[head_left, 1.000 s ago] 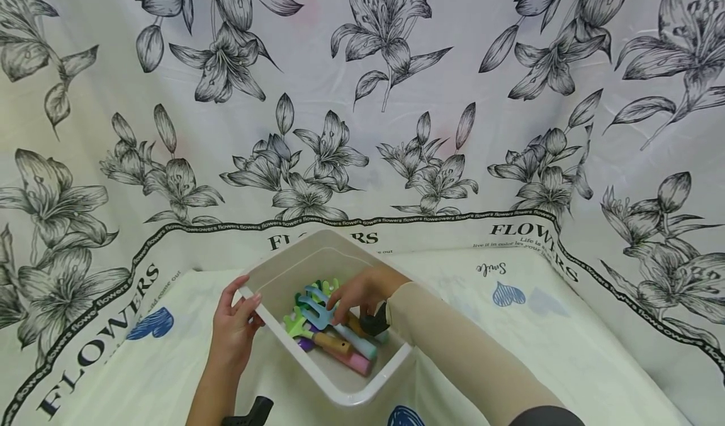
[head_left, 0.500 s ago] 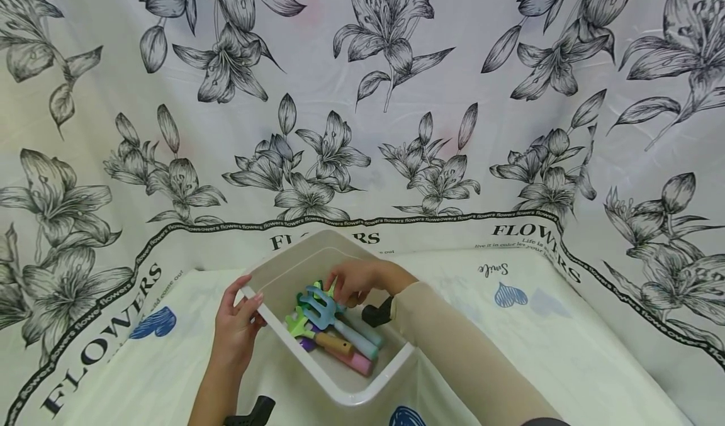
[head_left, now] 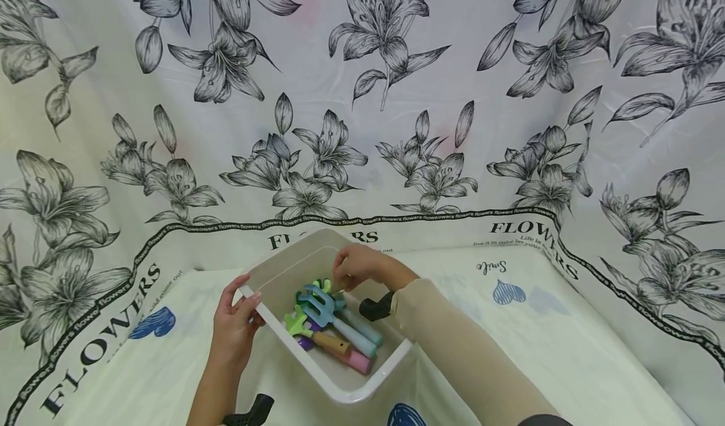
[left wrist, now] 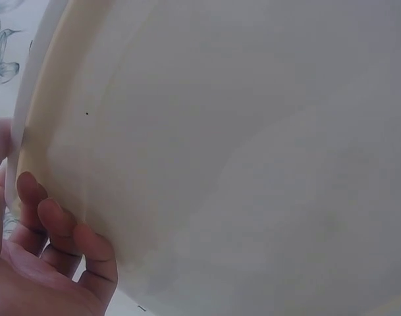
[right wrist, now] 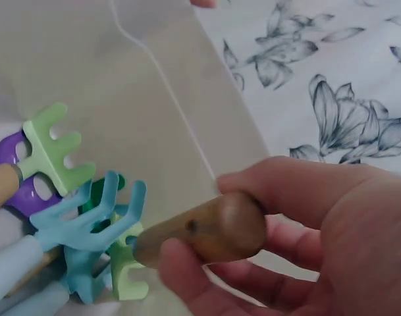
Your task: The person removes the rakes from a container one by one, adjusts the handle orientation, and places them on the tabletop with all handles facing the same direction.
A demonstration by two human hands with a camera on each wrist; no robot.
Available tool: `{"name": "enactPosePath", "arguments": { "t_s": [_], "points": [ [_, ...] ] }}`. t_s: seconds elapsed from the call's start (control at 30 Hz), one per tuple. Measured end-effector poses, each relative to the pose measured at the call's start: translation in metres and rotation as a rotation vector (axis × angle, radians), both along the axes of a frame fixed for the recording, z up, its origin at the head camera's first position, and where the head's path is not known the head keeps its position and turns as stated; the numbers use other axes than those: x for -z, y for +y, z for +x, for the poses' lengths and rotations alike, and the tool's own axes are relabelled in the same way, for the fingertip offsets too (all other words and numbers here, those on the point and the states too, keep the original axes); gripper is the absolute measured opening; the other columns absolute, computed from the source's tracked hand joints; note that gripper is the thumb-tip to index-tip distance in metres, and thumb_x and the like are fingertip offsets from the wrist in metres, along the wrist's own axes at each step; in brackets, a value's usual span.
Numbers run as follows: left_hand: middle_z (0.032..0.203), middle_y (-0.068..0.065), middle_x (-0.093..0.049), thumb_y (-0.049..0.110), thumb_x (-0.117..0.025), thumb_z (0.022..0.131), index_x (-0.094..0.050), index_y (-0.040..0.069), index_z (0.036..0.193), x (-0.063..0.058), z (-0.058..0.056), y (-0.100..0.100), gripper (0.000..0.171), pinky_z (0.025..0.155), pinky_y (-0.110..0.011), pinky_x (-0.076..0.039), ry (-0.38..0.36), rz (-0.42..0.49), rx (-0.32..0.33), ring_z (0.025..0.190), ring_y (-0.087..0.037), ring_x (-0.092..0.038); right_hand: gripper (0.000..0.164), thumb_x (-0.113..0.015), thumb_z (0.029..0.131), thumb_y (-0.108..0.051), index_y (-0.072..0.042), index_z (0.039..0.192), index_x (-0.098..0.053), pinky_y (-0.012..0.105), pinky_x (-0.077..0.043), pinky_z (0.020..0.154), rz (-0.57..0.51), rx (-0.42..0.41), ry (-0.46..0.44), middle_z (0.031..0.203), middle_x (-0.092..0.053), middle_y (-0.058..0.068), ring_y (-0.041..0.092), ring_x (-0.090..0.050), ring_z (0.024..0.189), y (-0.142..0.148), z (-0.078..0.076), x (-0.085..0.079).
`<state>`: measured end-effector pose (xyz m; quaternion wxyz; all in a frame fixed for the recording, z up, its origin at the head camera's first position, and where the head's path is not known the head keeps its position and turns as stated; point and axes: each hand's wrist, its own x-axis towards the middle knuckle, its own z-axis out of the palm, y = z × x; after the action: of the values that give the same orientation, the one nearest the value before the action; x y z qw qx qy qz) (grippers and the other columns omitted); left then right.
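Observation:
My left hand [head_left: 238,316] grips the left rim of a whitish plastic bin [head_left: 317,366], which stands tilted. In the left wrist view its fingers [left wrist: 95,257] curl against the bin's outer side. Inside the bin, my right hand [head_left: 362,267] pinches the wooden handle [right wrist: 200,227] of a small garden rake, whose light green head [right wrist: 126,266] is partly covered by a blue fork [right wrist: 98,217]. Another light green rake [head_left: 297,325] with a wooden handle, a second blue-handled tool [head_left: 362,325], a pink handle [head_left: 359,362] and a purple piece [head_left: 306,343] lie beside it.
Under the bin spreads a pale cloth [head_left: 158,375] with blue hearts. A flower-printed curtain [head_left: 396,130] rises behind and at both sides. Black wrist mounts [head_left: 376,306] sit on both arms, the right one over the bin.
My right hand has moved up and away over the bin's far right side, with the wooden handle. More of the blue tools now shows. The left hand keeps its hold on the rim.

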<state>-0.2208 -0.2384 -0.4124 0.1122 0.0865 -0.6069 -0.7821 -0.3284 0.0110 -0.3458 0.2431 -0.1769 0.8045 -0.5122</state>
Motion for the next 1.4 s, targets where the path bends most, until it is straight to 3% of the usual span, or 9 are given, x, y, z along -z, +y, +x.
{"name": "enactPosePath", "arguments": {
  "t_s": [0.1, 0.37, 0.57, 0.8, 1.03, 1.4],
  "points": [
    [0.116, -0.001, -0.062, 0.027, -0.066, 0.094, -0.039, 0.029, 0.143, -0.001, -0.001, 0.000, 0.055, 0.072, -0.025, -0.047, -0.013, -0.021, 0.007, 0.079, -0.015, -0.054, 0.004, -0.065, 0.086, 0.001, 0.003, 0.088, -0.064, 0.042, -0.056, 0.071, -0.040, 0.054, 0.040, 0.082, -0.063, 0.011, 0.020, -0.062, 0.063, -0.001, -0.001, -0.003],
    [0.119, -0.002, -0.063, 0.030, -0.066, 0.093, -0.039, 0.030, 0.143, -0.002, -0.001, 0.001, 0.057, 0.074, -0.026, -0.047, -0.041, -0.045, 0.009, 0.082, -0.016, -0.057, 0.013, -0.073, 0.086, -0.008, 0.000, 0.081, -0.065, 0.030, -0.056, 0.060, 0.009, 0.194, 0.182, 0.086, -0.063, 0.009, 0.020, -0.065, 0.065, -0.001, 0.003, -0.015],
    [0.110, 0.001, -0.065, 0.028, -0.065, 0.094, -0.039, 0.028, 0.142, -0.004, -0.001, 0.001, 0.055, 0.070, -0.025, -0.046, -0.027, -0.054, 0.007, 0.078, -0.015, -0.055, 0.013, -0.073, 0.087, -0.008, 0.001, 0.081, -0.066, 0.030, -0.056, 0.060, -0.022, 0.215, 0.213, 0.090, -0.062, 0.011, 0.023, -0.067, 0.067, 0.003, 0.008, -0.030],
    [0.115, 0.003, -0.065, 0.031, -0.067, 0.093, -0.039, 0.031, 0.143, -0.005, -0.001, 0.000, 0.057, 0.071, -0.025, -0.046, -0.042, -0.057, 0.000, 0.079, -0.015, -0.055, 0.012, -0.073, 0.087, -0.009, 0.002, 0.086, -0.067, 0.031, -0.056, 0.066, -0.148, 0.214, 0.150, 0.094, -0.063, 0.014, 0.024, -0.069, 0.074, 0.011, 0.010, -0.042],
    [0.097, 0.002, -0.065, 0.022, -0.061, 0.097, -0.038, 0.026, 0.143, -0.003, 0.001, -0.001, 0.052, 0.067, -0.026, -0.045, -0.014, -0.070, 0.002, 0.072, -0.012, -0.052, 0.012, -0.072, 0.087, -0.007, 0.003, 0.089, -0.065, 0.035, -0.056, 0.073, -0.243, 0.230, 0.110, 0.099, -0.064, 0.015, 0.026, -0.068, 0.083, 0.024, 0.019, -0.049],
    [0.100, 0.004, -0.065, 0.023, -0.061, 0.097, -0.037, 0.026, 0.144, -0.002, 0.000, -0.002, 0.053, 0.067, -0.026, -0.045, -0.020, -0.061, 0.007, 0.073, -0.013, -0.052, 0.012, -0.070, 0.089, -0.004, 0.005, 0.093, -0.063, 0.040, -0.054, 0.080, -0.392, 0.266, 0.222, 0.099, -0.064, 0.017, 0.032, -0.067, 0.085, 0.051, 0.024, -0.056]
  ]
}}
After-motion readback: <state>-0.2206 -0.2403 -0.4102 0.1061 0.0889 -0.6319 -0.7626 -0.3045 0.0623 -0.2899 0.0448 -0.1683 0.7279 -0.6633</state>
